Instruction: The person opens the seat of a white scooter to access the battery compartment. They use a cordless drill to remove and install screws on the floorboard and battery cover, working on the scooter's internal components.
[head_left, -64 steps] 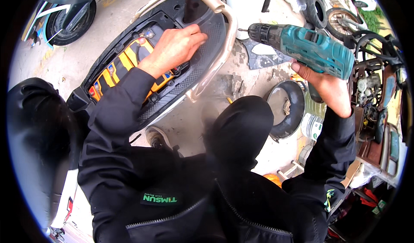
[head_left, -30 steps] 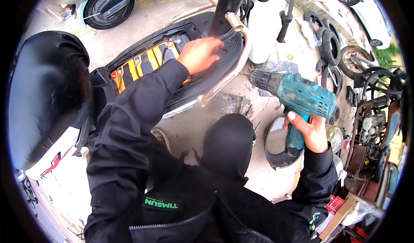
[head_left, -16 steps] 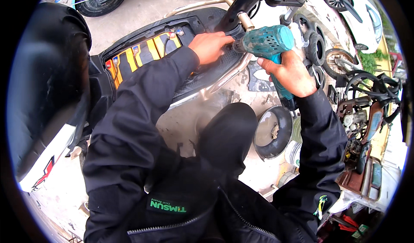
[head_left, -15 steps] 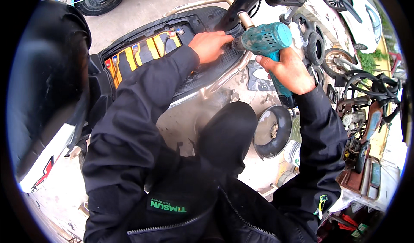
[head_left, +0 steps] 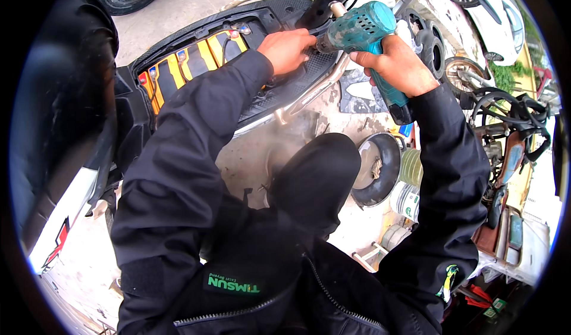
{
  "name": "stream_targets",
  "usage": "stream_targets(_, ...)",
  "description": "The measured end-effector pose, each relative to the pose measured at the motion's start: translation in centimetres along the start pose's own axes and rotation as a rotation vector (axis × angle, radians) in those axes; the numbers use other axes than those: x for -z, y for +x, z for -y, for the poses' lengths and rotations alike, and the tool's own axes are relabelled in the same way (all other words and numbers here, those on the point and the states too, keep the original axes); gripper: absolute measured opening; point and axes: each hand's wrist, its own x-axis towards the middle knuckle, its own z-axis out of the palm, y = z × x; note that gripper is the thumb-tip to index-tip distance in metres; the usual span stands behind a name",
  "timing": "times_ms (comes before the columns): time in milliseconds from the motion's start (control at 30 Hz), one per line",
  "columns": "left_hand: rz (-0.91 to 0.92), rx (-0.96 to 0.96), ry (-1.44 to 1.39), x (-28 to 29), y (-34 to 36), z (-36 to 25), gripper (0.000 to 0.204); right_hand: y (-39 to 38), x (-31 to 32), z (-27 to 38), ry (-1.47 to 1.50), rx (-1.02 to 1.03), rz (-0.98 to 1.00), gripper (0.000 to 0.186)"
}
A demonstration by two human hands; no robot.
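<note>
My right hand (head_left: 401, 64) is wrapped round the grip of a teal cordless drill (head_left: 364, 24), which points left over the footboard (head_left: 267, 106) of a scooter. At the drill's nose end is my left hand (head_left: 285, 50), its fingers drawn together close to the chuck. Whatever they pinch there is too small or hidden to make out. Beside the left hand, an open compartment in the footboard holds several yellow-and-black batteries (head_left: 199, 58) joined by cables. My left sleeve covers part of them.
The scooter's black seat (head_left: 65, 85) rises at the left, and a metal side bar (head_left: 285, 112) runs along the footboard. A round black basin (head_left: 383, 180) and pale buckets (head_left: 406, 201) stand on the ground at the right. Beyond are tyres (head_left: 434, 52), scrap parts and a white car (head_left: 493, 25).
The view has shifted slightly. My hands keep about the same hold, with the drill still against the left hand's fingertips; the drill's lower end shows more fully now.
</note>
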Motion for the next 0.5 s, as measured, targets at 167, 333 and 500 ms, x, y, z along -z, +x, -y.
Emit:
stream_targets(167, -0.022, -0.012, 0.005, -0.2, 0.0, -0.1, 0.031, 0.5, 0.1, -0.6, -0.112, -0.009, -0.03, 0.043)
stream_targets(333, -0.06, -0.03, 0.004, -0.6, -0.1, 0.4, 0.03, 1.1, 0.4, -0.4, -0.234, 0.043, -0.006, 0.04)
stream_targets(500, -0.066, -0.011, -0.035, -1.1, -0.1, 0.3, 0.032, 1.6, 0.7, 0.4, -0.219, 0.023, 0.042, 0.034)
